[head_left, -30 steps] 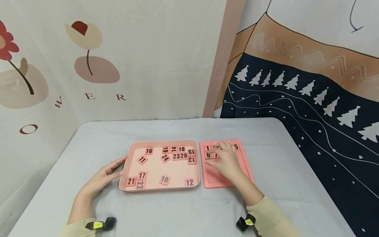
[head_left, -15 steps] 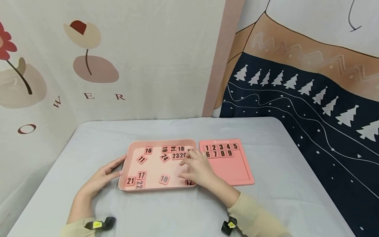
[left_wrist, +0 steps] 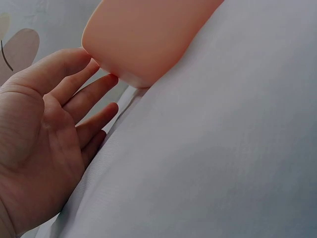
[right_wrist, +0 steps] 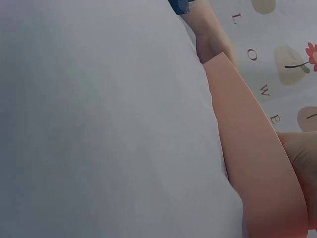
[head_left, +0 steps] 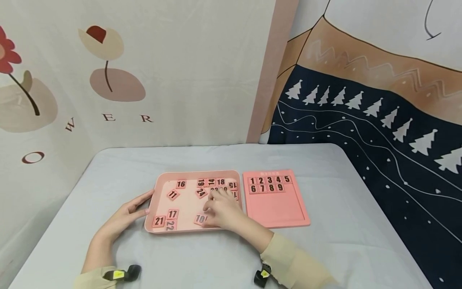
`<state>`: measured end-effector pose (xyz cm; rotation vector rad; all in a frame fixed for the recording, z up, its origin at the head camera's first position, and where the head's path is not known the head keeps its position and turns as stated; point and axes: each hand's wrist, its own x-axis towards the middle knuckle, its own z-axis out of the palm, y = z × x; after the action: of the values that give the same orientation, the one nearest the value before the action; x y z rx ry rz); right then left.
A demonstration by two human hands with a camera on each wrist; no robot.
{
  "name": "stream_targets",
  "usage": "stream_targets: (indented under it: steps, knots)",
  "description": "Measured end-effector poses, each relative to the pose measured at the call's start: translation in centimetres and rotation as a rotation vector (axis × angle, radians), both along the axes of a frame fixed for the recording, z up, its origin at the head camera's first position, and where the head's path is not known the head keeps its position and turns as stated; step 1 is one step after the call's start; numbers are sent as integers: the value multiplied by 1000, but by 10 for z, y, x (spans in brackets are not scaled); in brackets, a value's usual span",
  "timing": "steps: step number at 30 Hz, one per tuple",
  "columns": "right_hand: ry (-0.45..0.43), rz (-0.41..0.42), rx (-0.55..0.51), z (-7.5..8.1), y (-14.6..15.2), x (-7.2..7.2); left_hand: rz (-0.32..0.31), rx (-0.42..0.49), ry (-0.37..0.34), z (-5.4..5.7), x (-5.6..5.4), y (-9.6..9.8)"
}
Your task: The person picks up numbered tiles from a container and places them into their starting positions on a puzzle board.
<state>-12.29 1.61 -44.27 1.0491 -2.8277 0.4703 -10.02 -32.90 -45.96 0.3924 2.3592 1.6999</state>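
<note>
A shallow pink tray [head_left: 180,229] lies on the table with several loose number tiles in it. My left hand [head_left: 124,216] rests at the tray's left side, fingers fairly straight; the left wrist view shows thumb and fingertips touching the tray wall [left_wrist: 133,39]. Over the right half of the tray is my right hand [head_left: 225,210], thumb and fingers apart around the number 10 tile [head_left: 199,218], which lies flat. Tile 12 is hidden beneath that hand. To the right lies a pink number board [head_left: 278,208] holding tiles 1 to 9 in two rows.
Tiles 21 [head_left: 159,221], 17 [head_left: 173,214] and 22 [head_left: 171,225] sit at the tray's left front. Tile 16 [head_left: 181,184] and tile 11 [head_left: 173,195] are farther back. A pale cloth [head_left: 173,261] covers the table; printed curtains stand behind it.
My right hand has moved left from the number board, across the tray's right edge, to beside the number 10 tile. Tile 9 shows in the board's second row. My left hand has stayed in place.
</note>
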Motion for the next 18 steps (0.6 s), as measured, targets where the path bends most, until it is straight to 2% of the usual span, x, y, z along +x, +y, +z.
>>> stream_targets:
  steps: [9, 18]
  knots:
    - [44, 12, 64, 0, -11, 0, 7, -7, -15, 1, 1, 0]
    - [20, 22, 16, 3, -1, 1, 8, -17, -7, 1, 0, 1]
